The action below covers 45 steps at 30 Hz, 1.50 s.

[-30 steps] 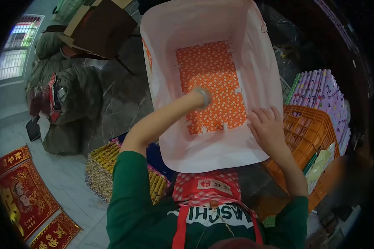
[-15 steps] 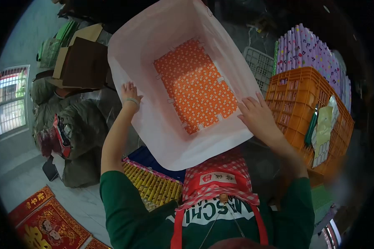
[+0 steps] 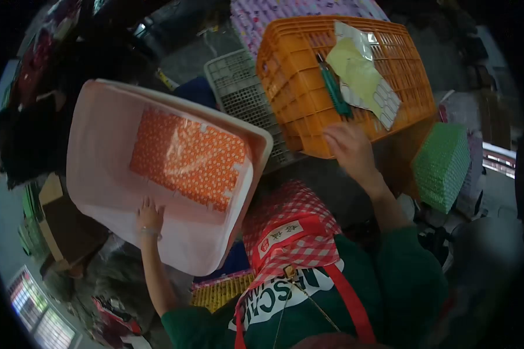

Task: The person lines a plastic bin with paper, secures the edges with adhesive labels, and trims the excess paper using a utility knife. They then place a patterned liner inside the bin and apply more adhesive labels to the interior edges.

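A pale pinkish-white lining (image 3: pixel 105 174) spreads up the walls of a cream plastic tub (image 3: pixel 261 135). On its bottom lies an orange sheet with small white flowers (image 3: pixel 186 157), with small clear tabs along its edges. My left hand (image 3: pixel 149 218) rests on the lining near the tub's lower side, fingers spread. At the near edge of an orange plastic crate (image 3: pixel 300 87), my right hand (image 3: pixel 350 151) is slightly blurred, its fingers loosely bent and nothing visible in them. Just above it, a green-handled cutter (image 3: pixel 333 90) lies on the crate beside yellow paper (image 3: pixel 358 72).
Behind the tub stands a grey plastic basket (image 3: pixel 236 81). Purple patterned rolls (image 3: pixel 250 23) lie beyond the crate. Yellow rolls (image 3: pixel 221 298) sit below the tub, and a green bubble-textured block (image 3: pixel 442 166) is at right. A cardboard box (image 3: pixel 70 224) stands at left.
My view has swung right. My right hand has left the lining's edge and reached the orange crate. My left hand has moved from the lining's rim onto its inner side.
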Each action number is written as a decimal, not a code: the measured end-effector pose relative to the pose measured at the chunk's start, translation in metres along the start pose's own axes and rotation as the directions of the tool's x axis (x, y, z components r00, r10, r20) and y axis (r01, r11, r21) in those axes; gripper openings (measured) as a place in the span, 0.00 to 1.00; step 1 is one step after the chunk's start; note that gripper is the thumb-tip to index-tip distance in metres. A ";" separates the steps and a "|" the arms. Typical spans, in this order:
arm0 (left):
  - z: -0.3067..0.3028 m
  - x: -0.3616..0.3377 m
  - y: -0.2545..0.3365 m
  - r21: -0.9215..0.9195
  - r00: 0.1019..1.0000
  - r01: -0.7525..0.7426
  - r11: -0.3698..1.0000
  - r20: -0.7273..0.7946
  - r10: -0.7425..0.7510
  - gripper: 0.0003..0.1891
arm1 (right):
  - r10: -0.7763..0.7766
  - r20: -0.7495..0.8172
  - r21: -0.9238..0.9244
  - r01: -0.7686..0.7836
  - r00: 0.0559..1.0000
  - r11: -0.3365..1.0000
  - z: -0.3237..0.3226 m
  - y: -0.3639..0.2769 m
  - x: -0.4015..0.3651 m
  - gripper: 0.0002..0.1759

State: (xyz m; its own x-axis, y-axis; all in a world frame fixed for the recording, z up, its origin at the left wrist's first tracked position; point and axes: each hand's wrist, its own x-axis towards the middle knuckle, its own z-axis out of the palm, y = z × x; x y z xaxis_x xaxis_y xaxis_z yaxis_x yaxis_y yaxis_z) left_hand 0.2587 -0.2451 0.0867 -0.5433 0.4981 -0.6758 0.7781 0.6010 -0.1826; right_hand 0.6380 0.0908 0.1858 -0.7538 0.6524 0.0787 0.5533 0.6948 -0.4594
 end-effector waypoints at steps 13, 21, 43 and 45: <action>-0.046 -0.113 0.149 -0.222 0.904 -0.338 0.914 -0.347 0.250 0.27 | 0.588 0.063 -0.101 -0.581 0.806 0.808 -0.055 0.249 -0.010 0.46; -0.083 -0.128 0.252 -0.215 0.622 -0.759 0.614 -0.518 0.587 0.27 | 0.574 -0.170 0.116 -0.562 0.801 0.819 -0.056 0.275 -0.014 0.22; -0.130 -0.141 0.268 -0.363 0.744 -0.068 -0.929 -0.639 0.196 0.23 | 0.333 -0.035 0.898 -0.116 0.942 0.423 -0.040 -0.047 -0.036 0.11; -0.136 -0.157 0.272 -0.575 0.871 -0.371 -0.729 -0.489 -0.057 0.16 | 0.233 -0.146 0.794 -0.027 0.961 0.607 -0.034 -0.055 -0.029 0.11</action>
State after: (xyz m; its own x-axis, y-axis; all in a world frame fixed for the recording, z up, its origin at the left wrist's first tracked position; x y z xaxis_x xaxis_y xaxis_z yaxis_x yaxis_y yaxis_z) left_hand 0.5129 -0.0749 0.2405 -0.6715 0.7048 -0.2288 -0.5471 -0.2634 0.7945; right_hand 0.6410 0.0441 0.2395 -0.5441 0.8334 0.0974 0.0752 0.1640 -0.9836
